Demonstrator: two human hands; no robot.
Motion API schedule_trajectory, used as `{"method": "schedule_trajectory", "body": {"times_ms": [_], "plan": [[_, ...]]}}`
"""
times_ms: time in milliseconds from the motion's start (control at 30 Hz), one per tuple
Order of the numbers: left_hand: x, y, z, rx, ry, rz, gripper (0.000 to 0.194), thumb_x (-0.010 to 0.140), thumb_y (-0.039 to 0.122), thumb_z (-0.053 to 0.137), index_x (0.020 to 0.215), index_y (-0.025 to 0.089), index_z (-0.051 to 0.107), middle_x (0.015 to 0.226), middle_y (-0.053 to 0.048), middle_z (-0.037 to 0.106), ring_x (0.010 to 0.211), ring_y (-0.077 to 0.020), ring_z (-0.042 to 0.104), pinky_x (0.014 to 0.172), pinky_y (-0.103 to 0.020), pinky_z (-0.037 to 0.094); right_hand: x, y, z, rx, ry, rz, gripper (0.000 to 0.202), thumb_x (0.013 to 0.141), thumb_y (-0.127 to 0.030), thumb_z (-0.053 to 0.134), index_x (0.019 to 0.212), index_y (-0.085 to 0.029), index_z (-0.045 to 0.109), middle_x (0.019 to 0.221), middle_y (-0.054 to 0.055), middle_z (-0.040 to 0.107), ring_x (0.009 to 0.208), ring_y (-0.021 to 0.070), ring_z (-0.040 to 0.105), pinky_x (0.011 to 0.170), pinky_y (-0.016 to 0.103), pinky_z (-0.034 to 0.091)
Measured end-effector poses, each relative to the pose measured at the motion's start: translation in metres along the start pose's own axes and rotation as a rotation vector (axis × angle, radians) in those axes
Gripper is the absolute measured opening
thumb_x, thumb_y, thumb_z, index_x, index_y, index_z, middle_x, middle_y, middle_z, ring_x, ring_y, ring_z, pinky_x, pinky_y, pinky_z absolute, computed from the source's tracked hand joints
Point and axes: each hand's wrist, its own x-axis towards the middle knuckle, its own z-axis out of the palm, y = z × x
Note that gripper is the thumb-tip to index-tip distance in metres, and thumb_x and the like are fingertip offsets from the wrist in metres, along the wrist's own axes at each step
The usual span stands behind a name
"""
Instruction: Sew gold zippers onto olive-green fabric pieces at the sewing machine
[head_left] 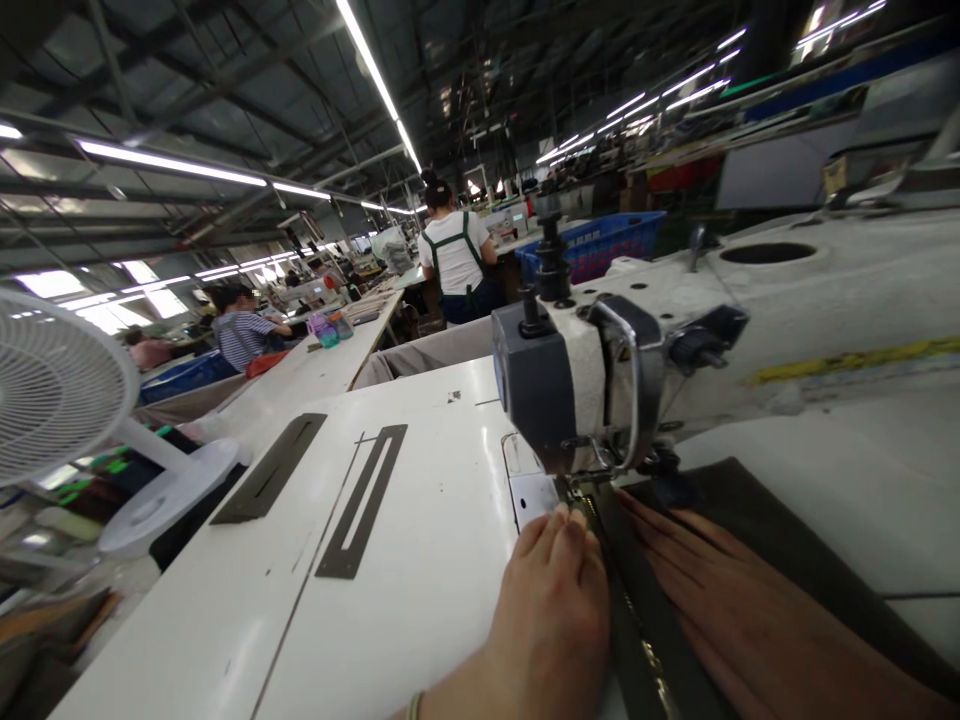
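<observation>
A dark olive fabric piece (757,520) lies on the sewing machine bed, with a gold-toothed zipper (651,665) running lengthwise along it. Its far end is under the head of the sewing machine (574,390), near the needle area. My left hand (559,590) is closed, fingers pressed together at the left edge of the zipper, just in front of the presser foot; the fingertips' exact grip is partly hidden. To the right of the zipper, my right hand (705,570) lies flat on the fabric with its fingers stretched forward.
On the white table left of the machine lie an olive slotted strip (364,505) and an olive flat piece (274,468). A white fan (67,390) stands at the far left. Beyond are a blue crate (600,243), a person (457,255) facing away and another person (244,330).
</observation>
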Motion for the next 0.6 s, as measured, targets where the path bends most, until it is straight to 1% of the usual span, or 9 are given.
{"method": "schedule_trajectory", "body": {"times_ms": [167, 367, 467, 600], "plan": [[-0.0008, 0.0, 0.0011, 0.014, -0.008, 0.011, 0.024, 0.093, 0.006, 0.038, 0.1, 0.003, 0.061, 0.104, -0.015, 0.066, 0.1, -0.0244, 0.063, 0.091, -0.037, 0.054, -0.0028, -0.0015, -0.001, 0.02, -0.085, 0.004, 0.065, 0.08, -0.012, 0.039, 0.144, -0.007, 0.031, 0.127, 0.015, 0.057, 0.111, 0.0242, 0.058, 0.094, 0.042, 0.046], [-0.0019, -0.0008, -0.0008, 0.038, -0.083, 0.023, 0.027, 0.095, 0.007, 0.035, 0.106, 0.003, 0.059, 0.11, -0.018, 0.064, 0.104, -0.0247, 0.061, 0.091, -0.039, 0.053, -0.0045, -0.0032, -0.0019, 0.07, -0.137, 0.059, 0.065, 0.08, -0.011, 0.038, 0.144, -0.005, 0.03, 0.129, 0.018, 0.056, 0.112, 0.025, 0.057, 0.097, 0.045, 0.044], [-0.0012, -0.0004, -0.0015, 0.07, -0.106, 0.033, 0.027, 0.095, 0.007, 0.034, 0.107, 0.003, 0.058, 0.11, -0.018, 0.063, 0.104, -0.0244, 0.061, 0.091, -0.039, 0.053, -0.0052, -0.0045, 0.0008, 0.061, -0.131, 0.072, 0.063, 0.08, -0.009, 0.037, 0.143, -0.005, 0.032, 0.13, 0.018, 0.055, 0.115, 0.0248, 0.055, 0.099, 0.045, 0.042], [0.0022, 0.0001, -0.0014, 0.096, -0.152, 0.023, 0.025, 0.094, 0.007, 0.037, 0.103, 0.003, 0.059, 0.108, -0.016, 0.063, 0.1, -0.0242, 0.061, 0.091, -0.037, 0.052, -0.0052, -0.0042, 0.0059, 0.024, -0.073, 0.062, 0.061, 0.081, -0.009, 0.035, 0.142, -0.006, 0.034, 0.126, 0.017, 0.058, 0.113, 0.0236, 0.057, 0.096, 0.044, 0.043]]}}
